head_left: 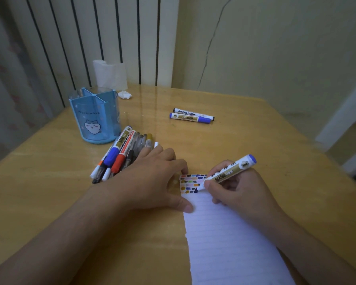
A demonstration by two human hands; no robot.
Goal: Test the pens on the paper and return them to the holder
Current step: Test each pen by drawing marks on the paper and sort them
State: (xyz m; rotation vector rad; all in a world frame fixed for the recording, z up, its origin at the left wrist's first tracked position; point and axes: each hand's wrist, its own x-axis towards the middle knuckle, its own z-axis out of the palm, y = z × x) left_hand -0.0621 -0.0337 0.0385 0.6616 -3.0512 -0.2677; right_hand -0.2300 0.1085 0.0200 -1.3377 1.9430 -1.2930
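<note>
Yellow wooden table [245,130] carries one lined paper [230,239] at 5 o'clock. Left hand [152,182] presses it flat, fingers straight. Right hand [238,190] grips one blue marker [228,173], tip on paper. One blue holder [95,118] stands at 10 o'clock; two markers [191,116] lie at 12.

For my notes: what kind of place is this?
Probably a room at home: a wooden table by a radiator, with a cartoon pen holder and a cracked wall.

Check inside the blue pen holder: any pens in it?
None visible through the blue pen holder's clear walls or open top; dividers only. The compartment floors behind the cat print are not visible.
</note>
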